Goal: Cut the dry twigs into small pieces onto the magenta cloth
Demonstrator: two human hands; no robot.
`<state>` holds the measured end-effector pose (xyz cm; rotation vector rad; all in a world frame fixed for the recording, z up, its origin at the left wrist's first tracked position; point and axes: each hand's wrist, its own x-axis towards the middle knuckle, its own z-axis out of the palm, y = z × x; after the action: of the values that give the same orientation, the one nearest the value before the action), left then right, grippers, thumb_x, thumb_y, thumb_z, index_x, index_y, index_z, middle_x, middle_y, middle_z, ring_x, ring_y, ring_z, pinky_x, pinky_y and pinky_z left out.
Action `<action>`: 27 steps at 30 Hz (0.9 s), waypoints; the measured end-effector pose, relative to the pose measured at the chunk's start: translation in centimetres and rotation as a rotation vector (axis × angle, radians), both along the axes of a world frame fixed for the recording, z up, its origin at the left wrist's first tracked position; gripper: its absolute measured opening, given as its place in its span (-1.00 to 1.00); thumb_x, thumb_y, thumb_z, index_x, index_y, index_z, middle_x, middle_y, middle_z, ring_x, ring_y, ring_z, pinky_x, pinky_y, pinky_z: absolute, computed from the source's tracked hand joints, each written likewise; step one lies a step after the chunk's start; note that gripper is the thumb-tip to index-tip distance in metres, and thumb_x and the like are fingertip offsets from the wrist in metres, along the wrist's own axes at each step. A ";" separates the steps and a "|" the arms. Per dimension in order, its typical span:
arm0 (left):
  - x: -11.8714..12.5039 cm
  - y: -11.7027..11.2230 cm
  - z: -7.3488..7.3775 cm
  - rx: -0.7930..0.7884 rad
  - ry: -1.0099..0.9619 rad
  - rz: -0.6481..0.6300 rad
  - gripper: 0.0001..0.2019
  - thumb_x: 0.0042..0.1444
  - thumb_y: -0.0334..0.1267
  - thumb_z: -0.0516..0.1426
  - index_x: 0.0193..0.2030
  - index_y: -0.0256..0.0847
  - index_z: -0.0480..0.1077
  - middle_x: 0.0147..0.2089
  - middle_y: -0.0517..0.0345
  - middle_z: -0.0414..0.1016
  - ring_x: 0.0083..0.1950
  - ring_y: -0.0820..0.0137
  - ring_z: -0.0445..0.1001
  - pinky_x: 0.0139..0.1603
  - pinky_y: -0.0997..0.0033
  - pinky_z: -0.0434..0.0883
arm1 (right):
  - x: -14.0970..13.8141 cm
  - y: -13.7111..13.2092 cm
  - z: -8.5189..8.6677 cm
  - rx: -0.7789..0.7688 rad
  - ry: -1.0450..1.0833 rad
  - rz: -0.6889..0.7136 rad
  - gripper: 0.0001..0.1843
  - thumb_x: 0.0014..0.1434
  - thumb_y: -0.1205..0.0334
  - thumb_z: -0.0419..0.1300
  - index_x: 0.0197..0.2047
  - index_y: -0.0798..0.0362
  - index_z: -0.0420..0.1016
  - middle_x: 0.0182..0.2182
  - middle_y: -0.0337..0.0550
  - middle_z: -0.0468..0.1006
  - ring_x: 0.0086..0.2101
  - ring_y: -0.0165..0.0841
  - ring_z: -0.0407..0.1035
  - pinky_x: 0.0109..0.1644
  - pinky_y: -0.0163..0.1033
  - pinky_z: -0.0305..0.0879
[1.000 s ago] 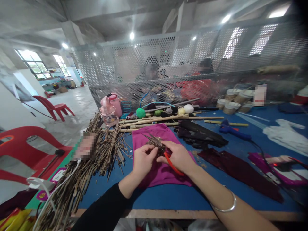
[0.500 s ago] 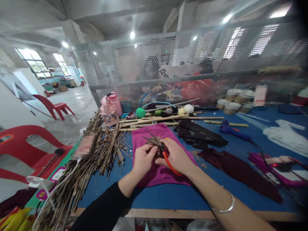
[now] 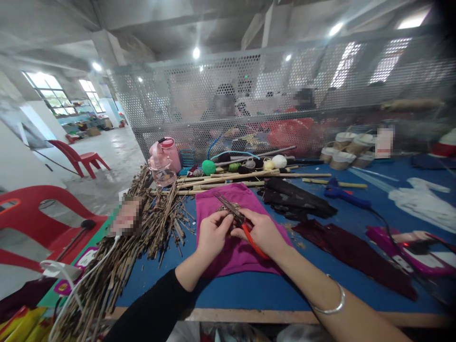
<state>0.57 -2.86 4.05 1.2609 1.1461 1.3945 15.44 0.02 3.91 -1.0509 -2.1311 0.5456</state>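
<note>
A pair of scissors (image 3: 251, 237) with red handles is in my right hand (image 3: 265, 231), its dark blades pointing up and to the left. The blades lie nearly together. Close beside them, my left hand (image 3: 213, 239) pinches a small brownish, twig-like piece (image 3: 228, 210), partly hidden by fingers and blades. Both hands are over a magenta cloth (image 3: 245, 263) spread on the blue table (image 3: 156, 289). Short dry twigs (image 3: 142, 242) are heaped left of the cloth.
Behind the cloth lie long sticks (image 3: 228, 177), a green yarn ball (image 3: 208, 167) and a white ball (image 3: 280, 161). A pink bottle (image 3: 164, 164) stands back left. To the right are a dark red cloth (image 3: 352, 256), a blue glue gun (image 3: 347, 194) and white gloves (image 3: 420, 202). Perforated metal partition (image 3: 171, 104) behind.
The scissors' blades have closed from slightly apart to nearly together. My right hand has shifted a little; my left hand stays almost in place.
</note>
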 end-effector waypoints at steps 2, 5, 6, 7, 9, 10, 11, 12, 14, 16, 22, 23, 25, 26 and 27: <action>0.0 0.1 -0.1 -0.007 -0.006 0.013 -0.72 -0.01 -0.14 0.13 -0.31 -0.35 0.46 -0.42 0.05 0.47 -0.45 0.46 0.37 -0.46 0.55 0.31 | 0.1 0.0 0.0 0.009 -0.016 -0.014 -0.51 -0.04 -0.03 0.24 -0.05 -0.04 0.36 -0.29 -0.16 0.55 -0.33 -0.29 0.44 -0.25 -0.26 0.32; -0.1 0.2 -0.2 -0.011 -0.002 0.053 -0.73 -0.03 -0.14 0.14 -0.32 -0.34 0.46 -0.41 0.04 0.49 -0.43 0.44 0.40 -0.40 0.52 0.34 | 0.1 0.0 0.0 0.064 -0.073 -0.049 -0.49 -0.05 -0.02 0.25 -0.03 -0.02 0.33 -0.23 -0.12 0.53 -0.26 -0.25 0.43 -0.21 -0.23 0.31; -0.1 0.2 -0.2 -0.013 0.003 0.064 -0.74 -0.03 -0.14 0.15 -0.34 -0.34 0.46 -0.42 0.04 0.49 -0.44 0.44 0.40 -0.40 0.52 0.34 | 0.0 0.0 0.0 0.085 -0.095 -0.059 -0.46 -0.07 -0.02 0.25 -0.03 -0.01 0.32 -0.20 -0.09 0.51 -0.22 -0.23 0.41 -0.19 -0.21 0.31; -0.1 0.2 -0.3 -0.017 0.003 0.072 -0.74 -0.04 -0.14 0.15 -0.35 -0.34 0.45 -0.44 0.05 0.49 -0.45 0.45 0.40 -0.41 0.51 0.34 | 0.0 0.0 0.0 0.102 -0.114 -0.064 -0.44 -0.08 -0.01 0.26 -0.02 0.01 0.31 -0.18 -0.06 0.49 -0.19 -0.21 0.40 -0.17 -0.18 0.30; -0.1 0.2 -0.3 -0.031 -0.007 0.074 -0.75 -0.04 -0.14 0.15 -0.38 -0.34 0.43 -0.48 0.08 0.47 -0.49 0.46 0.40 -0.45 0.51 0.34 | -0.1 -0.1 0.0 0.119 -0.135 -0.057 -0.41 -0.11 -0.01 0.28 -0.02 0.04 0.30 -0.17 -0.02 0.46 -0.16 -0.18 0.37 -0.14 -0.14 0.29; -0.1 0.2 -0.2 -0.033 -0.013 0.074 -0.75 -0.05 -0.14 0.16 -0.38 -0.34 0.43 -0.49 0.09 0.47 -0.51 0.47 0.39 -0.46 0.52 0.33 | -0.2 -0.1 0.0 0.119 -0.135 -0.049 -0.40 -0.11 -0.01 0.28 -0.02 0.04 0.30 -0.17 -0.01 0.45 -0.16 -0.18 0.36 -0.12 -0.13 0.28; -0.1 0.2 -0.2 -0.028 -0.017 0.077 -0.75 -0.05 -0.14 0.16 -0.38 -0.34 0.43 -0.49 0.10 0.46 -0.51 0.47 0.39 -0.47 0.52 0.33 | -0.2 -0.1 0.0 0.115 -0.130 -0.041 -0.41 -0.10 -0.01 0.28 -0.01 0.04 0.29 -0.17 -0.01 0.45 -0.16 -0.18 0.36 -0.11 -0.12 0.28; -0.1 0.2 -0.2 -0.019 -0.016 0.081 -0.76 -0.06 -0.14 0.17 -0.38 -0.33 0.43 -0.49 0.10 0.47 -0.51 0.47 0.39 -0.48 0.52 0.33 | -0.2 -0.1 0.0 0.108 -0.120 -0.034 -0.41 -0.09 -0.01 0.27 -0.01 0.03 0.29 -0.16 -0.02 0.45 -0.15 -0.17 0.35 -0.10 -0.11 0.27; -0.1 0.2 -0.2 -0.016 -0.018 0.084 -0.75 -0.08 -0.14 0.18 -0.39 -0.33 0.43 -0.50 0.12 0.46 -0.54 0.50 0.36 -0.52 0.54 0.30 | -0.2 0.0 0.0 0.086 -0.095 -0.032 -0.44 -0.05 -0.02 0.25 -0.01 0.02 0.29 -0.15 -0.02 0.45 -0.14 -0.17 0.34 -0.07 -0.10 0.27; -0.1 0.3 -0.2 -0.046 -0.053 0.055 -0.73 -0.07 -0.13 0.17 -0.35 -0.34 0.43 -0.52 0.15 0.43 -0.60 0.56 0.29 -0.58 0.57 0.25 | -0.2 0.1 -0.1 0.059 -0.070 -0.028 -0.48 -0.02 -0.02 0.22 -0.01 0.02 0.30 -0.14 -0.03 0.45 -0.14 -0.18 0.35 -0.07 -0.11 0.27; 0.1 0.6 -0.4 -0.162 -0.089 -0.059 -0.74 -0.11 -0.18 0.20 -0.35 -0.37 0.46 -0.56 0.16 0.40 -0.67 0.62 0.19 -0.65 0.59 0.15 | 0.1 0.4 -0.6 0.050 -0.031 -0.039 -0.54 0.01 0.03 0.20 -0.03 -0.01 0.28 -0.12 -0.07 0.44 -0.14 -0.22 0.35 -0.09 -0.14 0.27; 0.1 0.6 -0.4 -0.159 -0.083 -0.030 -0.76 -0.13 -0.20 0.22 -0.37 -0.37 0.47 -0.55 0.15 0.42 -0.65 0.60 0.23 -0.62 0.58 0.18 | 0.1 0.4 -0.7 0.059 -0.041 -0.051 -0.50 -0.01 0.01 0.22 -0.03 0.00 0.27 -0.12 -0.06 0.44 -0.14 -0.21 0.34 -0.09 -0.13 0.27; 0.0 0.6 -0.4 -0.130 -0.056 0.035 -0.79 -0.16 -0.23 0.23 -0.41 -0.37 0.47 -0.51 0.08 0.46 -0.56 0.53 0.33 -0.53 0.54 0.26 | -0.1 0.3 -0.6 0.089 -0.067 -0.068 -0.42 -0.07 -0.03 0.25 -0.02 0.04 0.25 -0.13 -0.02 0.42 -0.14 -0.17 0.33 -0.08 -0.10 0.26; -0.1 0.5 -0.4 -0.114 -0.036 0.058 -0.79 -0.16 -0.23 0.24 -0.43 -0.37 0.47 -0.49 0.05 0.48 -0.51 0.48 0.37 -0.47 0.51 0.29 | -0.2 0.3 -0.5 0.107 -0.080 -0.069 -0.40 -0.09 -0.05 0.26 -0.03 0.07 0.25 -0.14 0.00 0.42 -0.14 -0.15 0.32 -0.08 -0.08 0.25; -0.1 0.5 -0.3 -0.103 -0.014 0.071 -0.80 -0.16 -0.23 0.24 -0.45 -0.37 0.47 -0.47 0.02 0.49 -0.48 0.45 0.40 -0.43 0.48 0.31 | -0.3 0.3 -0.5 0.122 -0.092 -0.066 -0.38 -0.11 -0.05 0.27 -0.03 0.09 0.26 -0.16 0.01 0.42 -0.15 -0.14 0.31 -0.08 -0.07 0.25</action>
<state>0.48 -2.36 3.72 1.1463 1.2482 1.3757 15.18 0.27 3.45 -1.0915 -2.1713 0.3371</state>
